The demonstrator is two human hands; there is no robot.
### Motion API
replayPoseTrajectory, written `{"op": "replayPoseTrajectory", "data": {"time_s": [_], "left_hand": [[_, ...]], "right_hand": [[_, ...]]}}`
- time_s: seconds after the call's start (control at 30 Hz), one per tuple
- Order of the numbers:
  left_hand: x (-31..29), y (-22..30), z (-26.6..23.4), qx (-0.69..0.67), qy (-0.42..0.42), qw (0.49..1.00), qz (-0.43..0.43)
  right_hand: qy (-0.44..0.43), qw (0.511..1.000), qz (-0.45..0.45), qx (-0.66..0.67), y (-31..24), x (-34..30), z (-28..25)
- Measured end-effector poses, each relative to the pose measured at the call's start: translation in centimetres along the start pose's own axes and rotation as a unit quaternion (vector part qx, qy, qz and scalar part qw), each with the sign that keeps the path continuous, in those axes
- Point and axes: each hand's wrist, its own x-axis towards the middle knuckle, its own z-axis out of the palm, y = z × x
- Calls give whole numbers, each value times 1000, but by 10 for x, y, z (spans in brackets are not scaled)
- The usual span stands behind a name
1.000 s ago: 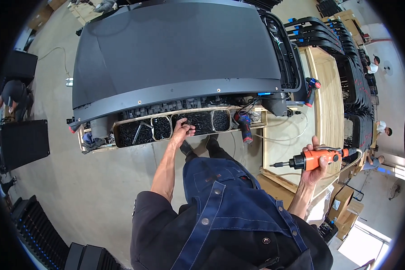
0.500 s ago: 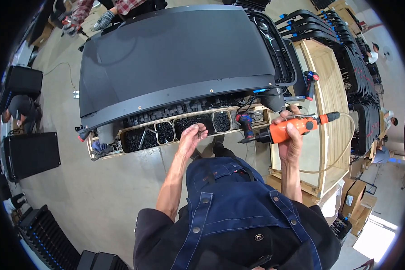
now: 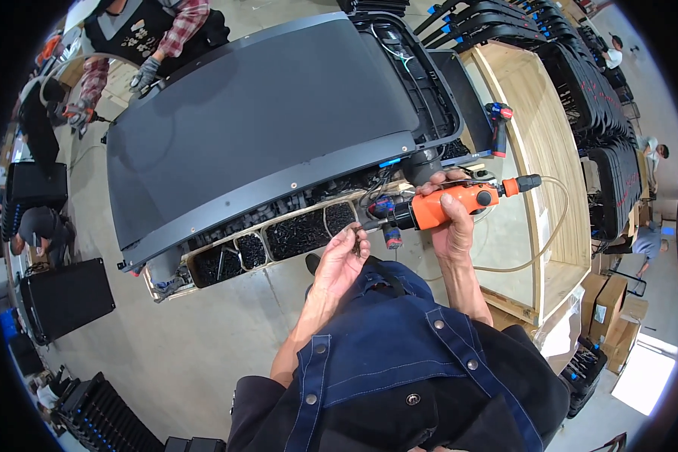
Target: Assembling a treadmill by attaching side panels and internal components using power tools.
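Observation:
My right hand (image 3: 453, 230) is wrapped round an orange air screwdriver (image 3: 437, 209) with a black nose, held level and pointing left. A pale hose runs from its back end. At the tool's tip, my left hand (image 3: 342, 260) has its fingers pinched together. Small dark bits show among those fingers, too small to name surely. Just beyond my hands lies a wooden tray (image 3: 260, 270) with bins of small black screws (image 3: 297, 232). Above the tray stretches a large black treadmill-like deck (image 3: 264, 113) with a few screws along its near rail.
A red-and-blue cordless driver (image 3: 499, 128) hangs by a wooden crate (image 3: 539, 143) on the right. Another driver (image 3: 384, 207) lies behind my tool. Across the deck, a gloved co-worker (image 3: 139, 45) holds a power tool. Black frames (image 3: 610, 181) are stacked far right.
My left hand has moved right to the screwdriver's tip, its fingers pinching there. The screwdriver has shifted slightly left in view. The view has turned, and the co-worker shows more fully.

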Motion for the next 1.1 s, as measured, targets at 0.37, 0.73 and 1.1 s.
{"op": "replayPoseTrajectory", "data": {"time_s": [0.37, 0.73, 1.1], "left_hand": [[84, -50, 48, 111, 117, 984, 71], [211, -56, 66, -144, 39, 987, -66], [163, -58, 44, 48, 56, 996, -42]], "right_hand": [[-19, 997, -43, -58, -24, 56, -47], [-125, 939, -139, -287, -45, 132, -22], [-306, 886, -15, -347, -19, 165, 2]]}}
